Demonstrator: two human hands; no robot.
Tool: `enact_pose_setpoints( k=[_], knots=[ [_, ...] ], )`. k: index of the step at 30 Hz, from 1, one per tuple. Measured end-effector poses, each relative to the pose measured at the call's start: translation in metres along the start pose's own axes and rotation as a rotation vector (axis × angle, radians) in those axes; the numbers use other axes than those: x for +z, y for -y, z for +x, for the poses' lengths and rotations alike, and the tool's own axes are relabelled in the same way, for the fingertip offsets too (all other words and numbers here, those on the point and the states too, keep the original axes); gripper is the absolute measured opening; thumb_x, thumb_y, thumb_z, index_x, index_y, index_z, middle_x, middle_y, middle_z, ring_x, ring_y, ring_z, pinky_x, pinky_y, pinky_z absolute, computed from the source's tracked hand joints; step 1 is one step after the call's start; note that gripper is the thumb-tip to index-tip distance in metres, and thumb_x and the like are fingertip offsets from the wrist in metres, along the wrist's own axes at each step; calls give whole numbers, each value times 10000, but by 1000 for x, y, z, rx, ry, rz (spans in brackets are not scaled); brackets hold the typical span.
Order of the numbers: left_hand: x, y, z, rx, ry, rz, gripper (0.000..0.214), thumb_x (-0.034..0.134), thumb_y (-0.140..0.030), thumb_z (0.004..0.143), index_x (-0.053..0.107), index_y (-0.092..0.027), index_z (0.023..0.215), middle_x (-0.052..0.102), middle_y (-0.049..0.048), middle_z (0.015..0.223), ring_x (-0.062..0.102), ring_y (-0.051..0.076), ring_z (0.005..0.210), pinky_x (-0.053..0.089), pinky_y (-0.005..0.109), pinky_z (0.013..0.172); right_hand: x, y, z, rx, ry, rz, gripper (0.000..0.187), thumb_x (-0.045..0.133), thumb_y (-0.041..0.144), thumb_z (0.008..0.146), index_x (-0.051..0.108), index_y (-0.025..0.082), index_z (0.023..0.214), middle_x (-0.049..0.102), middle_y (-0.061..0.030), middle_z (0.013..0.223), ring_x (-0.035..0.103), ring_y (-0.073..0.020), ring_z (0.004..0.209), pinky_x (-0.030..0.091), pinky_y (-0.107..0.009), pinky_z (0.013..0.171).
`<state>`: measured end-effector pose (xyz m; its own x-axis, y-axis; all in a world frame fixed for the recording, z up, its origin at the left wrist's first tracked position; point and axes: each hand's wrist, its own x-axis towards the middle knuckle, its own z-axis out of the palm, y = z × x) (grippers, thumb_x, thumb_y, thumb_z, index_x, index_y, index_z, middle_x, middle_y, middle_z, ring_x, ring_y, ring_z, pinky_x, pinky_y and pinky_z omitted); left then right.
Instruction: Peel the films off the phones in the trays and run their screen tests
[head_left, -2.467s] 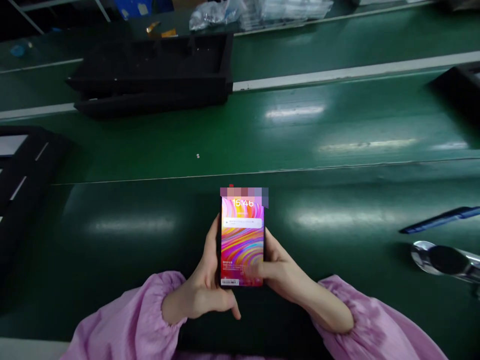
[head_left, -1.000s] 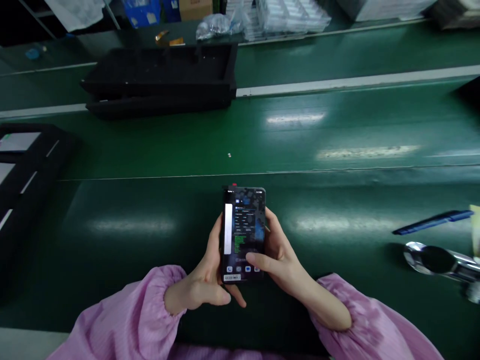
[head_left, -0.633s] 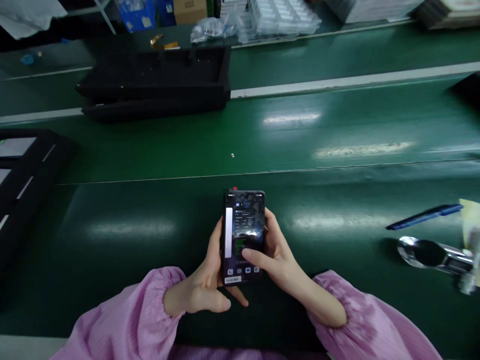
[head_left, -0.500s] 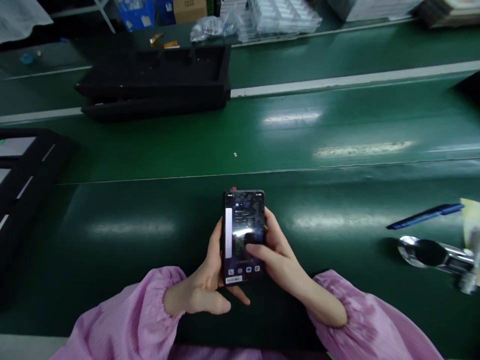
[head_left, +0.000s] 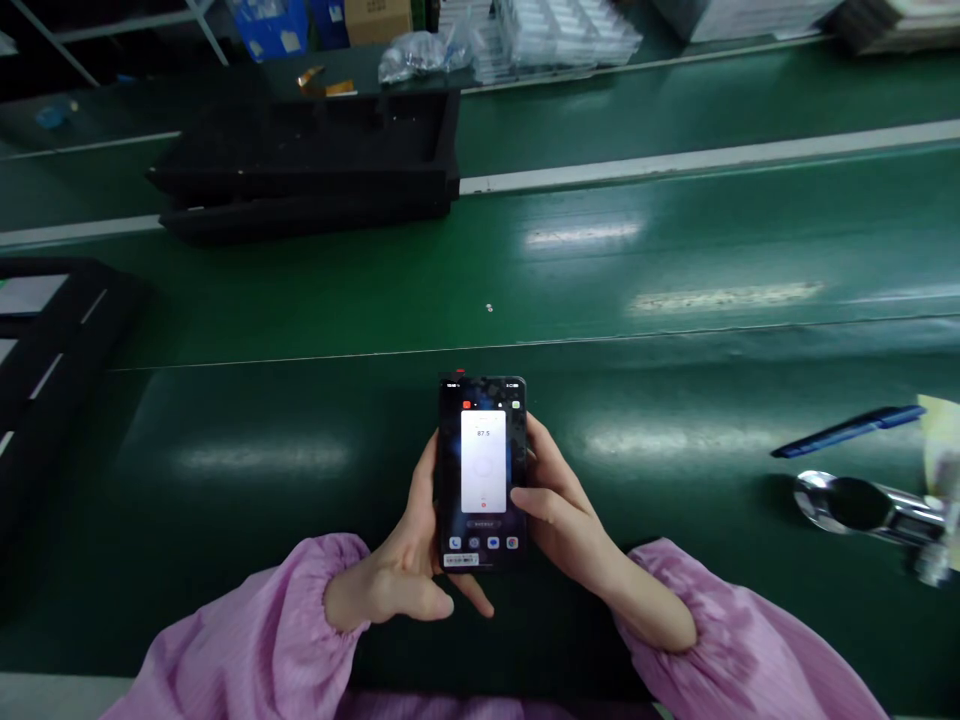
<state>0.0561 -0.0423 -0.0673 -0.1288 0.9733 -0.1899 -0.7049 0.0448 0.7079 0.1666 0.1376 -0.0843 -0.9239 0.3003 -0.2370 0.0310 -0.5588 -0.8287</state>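
Note:
A black smartphone [head_left: 484, 470] is held upright between both hands above the dark green bench, its lit screen facing me. A white card showing "87.5" fills the middle of the screen, above a row of app icons. A small barcode label sits at the lower left corner, and a bit of red shows at the top edge. My left hand [head_left: 409, 560] supports the left side and back, with its thumb off the screen. My right hand [head_left: 562, 510] grips the right side, thumb over the screen's right edge. The fingers behind the phone are mostly hidden.
A blue pen [head_left: 847, 432] and a shiny metal object [head_left: 855, 503] lie at the right beside yellow paper [head_left: 941, 440]. Black trays [head_left: 307, 180] rest across the conveyor, and another black tray [head_left: 67, 330] is at left. Clear plastic trays [head_left: 566, 35] are at the back.
The screen has switched from a dark card with a white strip at left to a centred white card. My right thumb has moved right to the screen's edge. The phone has shifted slightly left.

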Motion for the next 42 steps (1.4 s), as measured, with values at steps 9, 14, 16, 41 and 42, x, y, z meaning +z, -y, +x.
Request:
enact_pose_setpoints(
  k=[9, 14, 16, 41, 42],
  knots=[
    [0, 1, 0, -14, 6, 43, 1393, 763, -149, 689, -210, -599, 1578, 128, 49, 1790, 464, 409, 1494, 674, 326, 839, 5, -1, 0, -37, -75, -139, 744, 747, 341, 914, 396, 358, 1570, 620, -50, 1417, 634, -255, 1208, 541, -420, 1028],
    [-1, 2, 0, -12, 19, 63, 1354, 752, -149, 697, -155, -614, 1589, 137, 31, 1787, 450, 407, 1503, 668, 339, 858, 8, 4, 0, -49, -52, -205, 811, 803, 392, 902, 346, 330, 1569, 623, -83, 1383, 642, -262, 1198, 553, -432, 1027],
    [0, 1, 0, -14, 20, 64, 1363, 755, -154, 698, -175, -608, 1586, 140, 37, 1786, 459, 407, 1495, 667, 345, 858, 8, 4, -1, -41, -46, -185, 826, 809, 405, 897, 339, 338, 1573, 601, -83, 1432, 619, -270, 1261, 536, -442, 1065],
    [4, -3, -1, -54, -26, 8, 1388, 778, -175, 720, -236, -600, 1567, 185, 50, 1768, 561, 353, 1395, 684, 327, 811, 4, 2, 2, 17, -92, -29, 771, 688, 346, 777, 453, 364, 1511, 666, -30, 1305, 643, -291, 1101, 537, -460, 941],
    [3, -3, -1, -62, -25, -2, 1388, 776, -167, 723, -239, -601, 1565, 176, 51, 1771, 567, 351, 1388, 684, 327, 809, 3, 3, 2, 3, -94, -34, 772, 708, 350, 790, 449, 369, 1517, 657, -29, 1330, 635, -296, 1152, 527, -467, 987]
  ],
)
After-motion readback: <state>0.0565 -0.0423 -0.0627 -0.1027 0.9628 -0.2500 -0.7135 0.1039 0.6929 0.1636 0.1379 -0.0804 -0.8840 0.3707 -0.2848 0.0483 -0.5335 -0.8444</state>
